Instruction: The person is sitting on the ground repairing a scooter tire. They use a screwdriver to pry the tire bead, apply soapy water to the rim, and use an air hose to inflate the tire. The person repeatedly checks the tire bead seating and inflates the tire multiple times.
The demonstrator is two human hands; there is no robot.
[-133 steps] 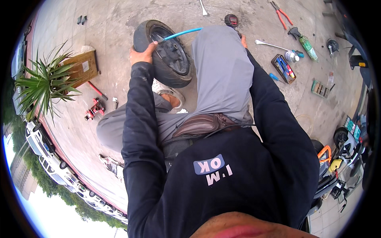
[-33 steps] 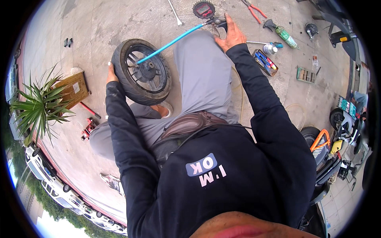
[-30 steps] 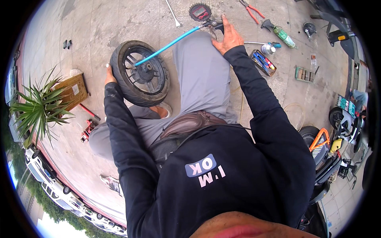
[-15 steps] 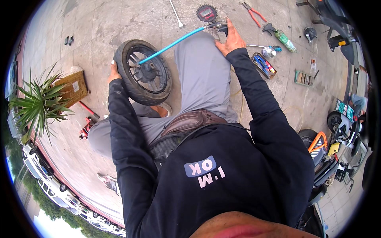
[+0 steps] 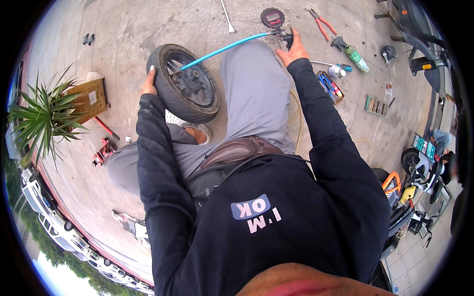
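A black motorcycle wheel with a rubber tyre (image 5: 207,114) stands tilted on the ground in front of my left knee. My left hand (image 5: 149,83) grips the outer left side of the tyre. From near the wheel's hub a light blue hose (image 5: 229,48) runs right to a tyre inflator handle (image 5: 285,36). My right hand (image 5: 296,51) is closed round this handle, beside my right knee. The inflator's round digital gauge (image 5: 272,18), with a black toothed rim, sits just beyond the handle. Whether the hose end is fixed to the valve, I cannot make out.
Red-handled pliers (image 5: 323,25), a green spray bottle (image 5: 356,58), a toolbox (image 5: 330,88) and a small compartment box (image 5: 376,105) lie to the right. A metal bar (image 5: 227,17) lies ahead. Left stand a potted plant (image 5: 47,118) and a red jack (image 5: 103,152). Scooters (image 5: 419,163) are parked at right.
The wheel has tipped slightly and shifted a little away from me, showing more of my shoe. The inflator and gauge have moved slightly right with my right hand. The whole view has shifted a little.
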